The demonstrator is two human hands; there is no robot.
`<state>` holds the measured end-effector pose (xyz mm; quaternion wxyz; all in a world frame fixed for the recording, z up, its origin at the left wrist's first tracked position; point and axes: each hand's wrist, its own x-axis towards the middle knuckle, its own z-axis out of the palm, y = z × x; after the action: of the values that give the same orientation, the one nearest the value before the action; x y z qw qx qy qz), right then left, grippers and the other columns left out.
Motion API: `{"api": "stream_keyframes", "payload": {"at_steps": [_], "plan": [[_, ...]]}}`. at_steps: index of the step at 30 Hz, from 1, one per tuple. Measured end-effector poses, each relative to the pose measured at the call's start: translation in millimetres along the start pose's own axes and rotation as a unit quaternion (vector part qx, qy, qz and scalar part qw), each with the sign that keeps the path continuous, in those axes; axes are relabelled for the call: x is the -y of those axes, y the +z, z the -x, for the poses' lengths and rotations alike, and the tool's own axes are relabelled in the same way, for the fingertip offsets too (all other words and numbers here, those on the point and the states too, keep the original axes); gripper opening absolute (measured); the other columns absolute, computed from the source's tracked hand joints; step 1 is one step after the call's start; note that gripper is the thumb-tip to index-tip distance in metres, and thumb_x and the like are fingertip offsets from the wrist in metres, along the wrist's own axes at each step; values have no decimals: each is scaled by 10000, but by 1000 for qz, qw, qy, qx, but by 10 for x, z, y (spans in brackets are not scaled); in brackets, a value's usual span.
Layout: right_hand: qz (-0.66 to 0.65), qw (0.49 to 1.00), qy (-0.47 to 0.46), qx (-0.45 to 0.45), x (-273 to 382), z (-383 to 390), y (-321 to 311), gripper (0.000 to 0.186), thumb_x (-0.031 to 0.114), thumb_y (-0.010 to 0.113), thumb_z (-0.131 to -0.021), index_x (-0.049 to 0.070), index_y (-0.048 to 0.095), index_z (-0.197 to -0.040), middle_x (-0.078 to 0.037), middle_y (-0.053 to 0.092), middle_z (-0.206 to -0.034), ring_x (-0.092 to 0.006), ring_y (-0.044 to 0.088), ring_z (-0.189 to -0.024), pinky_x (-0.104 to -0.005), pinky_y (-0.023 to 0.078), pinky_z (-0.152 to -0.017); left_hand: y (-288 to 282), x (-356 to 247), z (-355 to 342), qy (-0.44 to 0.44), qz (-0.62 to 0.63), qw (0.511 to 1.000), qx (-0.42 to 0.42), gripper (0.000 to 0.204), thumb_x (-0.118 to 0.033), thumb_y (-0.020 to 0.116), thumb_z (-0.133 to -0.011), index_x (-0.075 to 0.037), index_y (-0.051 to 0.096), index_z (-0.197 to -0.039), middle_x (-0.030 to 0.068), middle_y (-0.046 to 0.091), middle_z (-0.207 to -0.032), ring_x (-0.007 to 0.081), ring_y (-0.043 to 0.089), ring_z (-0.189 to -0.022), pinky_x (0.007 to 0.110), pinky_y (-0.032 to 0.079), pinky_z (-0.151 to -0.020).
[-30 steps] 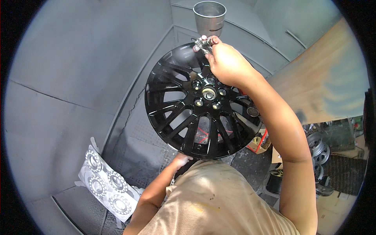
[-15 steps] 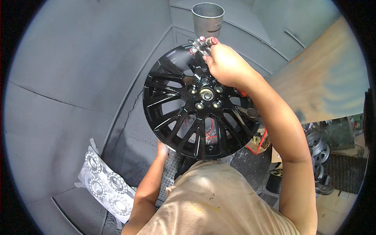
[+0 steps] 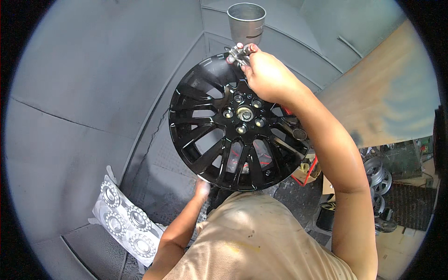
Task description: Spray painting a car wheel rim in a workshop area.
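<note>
While right-hand fingers point(image 3: 254, 70) clamp the metal cup-topped spray gun point(image 3: 242, 35) w/ left fingers point(image 3: 201, 189) under the glossy black multi-spoke alloy wheel point(image 3: 238, 123), wet paint could smudge.

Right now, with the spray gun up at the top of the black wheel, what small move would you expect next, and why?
Probably a short turn of the black wheel by the left hand, which touches its lower rim. The right hand holds the spray gun at the top edge, so turning would bring a fresh stretch of rim and spokes under it. No spray is visible.
</note>
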<state>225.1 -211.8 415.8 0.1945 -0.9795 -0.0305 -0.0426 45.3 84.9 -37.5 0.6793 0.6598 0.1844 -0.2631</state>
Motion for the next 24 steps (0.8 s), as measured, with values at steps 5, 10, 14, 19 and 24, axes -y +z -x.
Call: {"api": "stream_keyframes", "payload": {"at_steps": [5, 10, 14, 19, 24], "plan": [[20, 999, -8, -35, -175, -72, 116, 270, 154, 511, -988, -100, 527, -1075, -310, 652, -942, -476, 627, -932, -525, 492, -834, 178, -15, 164, -16, -16, 1000, 6, 343, -229, 585, -937, 27, 669, -1150, 119, 710, -1025, 207, 640, -912, 376, 503, -820], [-2, 1000, 14, -9, -80, -45, 67, 260, 146, 517, -985, -100, 530, -1067, -312, 650, -909, -480, 629, -916, -523, 494, -819, 434, -548, 535, 10, -191, 980, 48, 330, -251, 575, -966, 9, 667, -1147, 108, 705, -1031, 220, 625, -888, 396, 508, -765], [-9, 1000, -22, 10, 5, -46, 63, 270, 148, 523, -984, -111, 533, -1062, -321, 647, -901, -485, 629, -907, -521, 497, -815, 405, -410, 490, 21, -234, 969, 83, 356, -249, 561, -972, 9, 650, -1201, 130, 704, -1106, 249, 631, -973, 410, 512, -843], [-18, 1000, -17, -13, -10, -67, 100, 281, 154, 529, -985, -120, 538, -1040, -322, 647, -916, -483, 630, -920, -523, 496, -824, 372, -482, 510, 27, -262, 959, 103, 372, -243, 552, -974, 7, 635, -1236, 141, 692, -1162, 264, 624, -1029, 413, 499, -897], [-7, 1000, -16, -4, -57, -60, 108, 277, 148, 526, -986, -117, 525, -1068, -323, 650, -928, -483, 631, -929, -521, 498, -827, 349, -555, 531, 29, -286, 950, 121, 390, -237, 543, -976, 6, 620, -1271, 152, 680, -1217, 278, 618, -1085, 415, 487, -950]]}}
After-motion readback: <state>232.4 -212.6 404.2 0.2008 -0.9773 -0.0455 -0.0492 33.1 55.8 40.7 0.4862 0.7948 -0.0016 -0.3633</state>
